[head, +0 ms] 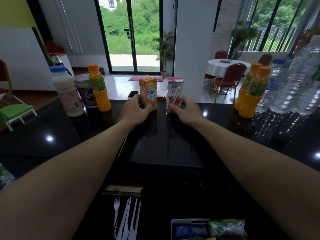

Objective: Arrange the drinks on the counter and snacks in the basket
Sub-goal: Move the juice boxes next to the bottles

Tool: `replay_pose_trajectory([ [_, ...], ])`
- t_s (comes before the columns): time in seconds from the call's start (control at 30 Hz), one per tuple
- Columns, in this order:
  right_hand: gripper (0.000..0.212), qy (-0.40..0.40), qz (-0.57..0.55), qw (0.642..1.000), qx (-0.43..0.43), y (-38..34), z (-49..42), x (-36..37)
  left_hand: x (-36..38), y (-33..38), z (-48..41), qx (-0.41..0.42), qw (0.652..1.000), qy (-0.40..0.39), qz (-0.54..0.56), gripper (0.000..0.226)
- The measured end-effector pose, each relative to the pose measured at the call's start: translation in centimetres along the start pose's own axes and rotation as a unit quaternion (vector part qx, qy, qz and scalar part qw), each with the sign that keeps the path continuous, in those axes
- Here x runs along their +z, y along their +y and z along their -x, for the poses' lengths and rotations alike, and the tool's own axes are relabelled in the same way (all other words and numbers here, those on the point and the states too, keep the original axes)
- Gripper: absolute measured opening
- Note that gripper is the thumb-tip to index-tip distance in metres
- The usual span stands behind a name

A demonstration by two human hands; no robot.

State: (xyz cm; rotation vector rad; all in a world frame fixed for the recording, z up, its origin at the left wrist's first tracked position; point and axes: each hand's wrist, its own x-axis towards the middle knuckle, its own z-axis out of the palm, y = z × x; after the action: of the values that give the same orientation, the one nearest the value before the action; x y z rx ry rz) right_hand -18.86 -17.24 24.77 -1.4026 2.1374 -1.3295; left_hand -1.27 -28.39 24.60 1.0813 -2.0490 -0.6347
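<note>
My left hand [134, 110] grips an orange drink carton [149, 93] standing upright at the far edge of the black counter [173, 149]. Beside it, my right hand [186, 108] grips a red and white drink carton [174, 94] with a straw on its front. To the left stand a milky bottle with a blue cap [66, 91], a dark cup [85, 90] and an orange juice bottle [98, 88]. On the right are two orange juice bottles [251, 91] and several clear water bottles [294, 84]. A basket [190, 222] with snack packets [226, 227] sits at the bottom edge.
White plastic forks and knives [127, 219] and a bundle of sticks [123, 188] lie near me on the counter. A dark phone [133, 94] rests at the far edge behind my left hand. Beyond the counter are red chairs and a round table.
</note>
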Motion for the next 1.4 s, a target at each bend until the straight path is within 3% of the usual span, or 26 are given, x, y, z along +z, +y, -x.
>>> replay_pose_trajectory([
  [0.3, 0.031, -0.002, 0.014, 1.0, 0.019, 0.1, 0.9, -3.1, -0.2, 1.3, 0.2, 0.006, 0.999, -0.041, -0.017, 0.051],
  [0.57, 0.039, 0.033, 0.042, 0.997, 0.057, 3.1, 2.9, -8.8, 3.8, 5.4, 0.9, 0.045, 0.997, -0.063, 0.006, 0.042],
  [0.77, 0.033, 0.061, 0.046, 0.996, 0.045, 5.3, 3.5, -12.1, 6.7, 7.5, 0.7, 0.054, 0.995, -0.082, 0.022, 0.045],
  [1.03, 0.052, 0.127, 0.022, 0.991, 0.037, 7.4, 3.6, -11.9, 8.0, 7.1, 0.4, 0.075, 0.993, -0.069, 0.058, 0.045],
  [1.17, 0.073, 0.15, 0.072, 0.986, 0.029, 7.4, 3.6, -11.7, 8.1, 6.9, 0.2, 0.08, 0.993, -0.068, 0.062, 0.048],
  [1.4, 0.062, 0.191, 0.129, 0.972, 0.049, 7.3, 3.4, -11.2, 8.2, 6.9, 0.1, 0.08, 0.992, -0.072, 0.072, 0.05],
])
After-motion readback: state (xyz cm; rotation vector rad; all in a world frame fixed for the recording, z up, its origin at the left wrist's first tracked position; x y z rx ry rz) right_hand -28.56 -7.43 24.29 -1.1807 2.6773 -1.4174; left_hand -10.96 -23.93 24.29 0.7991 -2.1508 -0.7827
